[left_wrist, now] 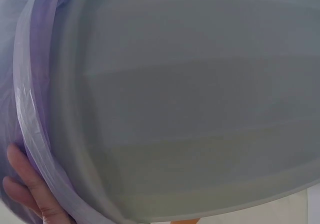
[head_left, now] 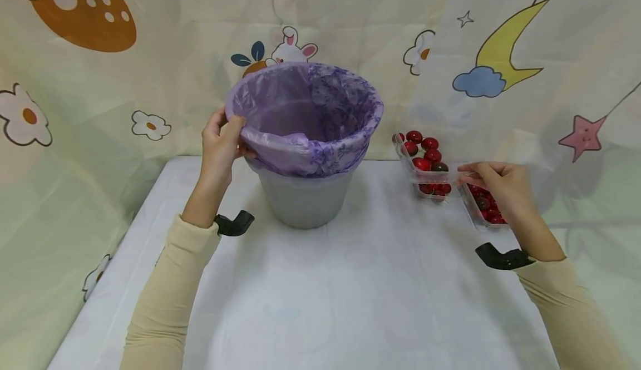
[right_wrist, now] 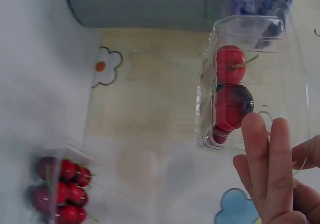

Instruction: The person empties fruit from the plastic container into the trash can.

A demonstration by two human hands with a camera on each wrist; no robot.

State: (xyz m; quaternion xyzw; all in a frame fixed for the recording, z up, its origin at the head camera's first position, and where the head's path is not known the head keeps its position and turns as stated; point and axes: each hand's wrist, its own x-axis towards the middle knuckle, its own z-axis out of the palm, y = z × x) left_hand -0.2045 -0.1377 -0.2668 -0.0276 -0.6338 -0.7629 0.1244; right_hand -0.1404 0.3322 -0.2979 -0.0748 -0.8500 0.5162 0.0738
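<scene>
A grey bin stands on the table, lined with a purple floral plastic bag folded over its rim. My left hand grips the bin's left rim over the bag, thumb on top; in the left wrist view its fingers lie against the bag. To the right of the bin, a clear plastic box with red cherries is held up by my right hand, which pinches its near right edge. The right wrist view shows cherries inside this raised box.
A second clear box of cherries sits on the table, partly hidden by my right hand. The white tabletop stretches toward me. A patterned cloth backdrop hangs just behind the bin.
</scene>
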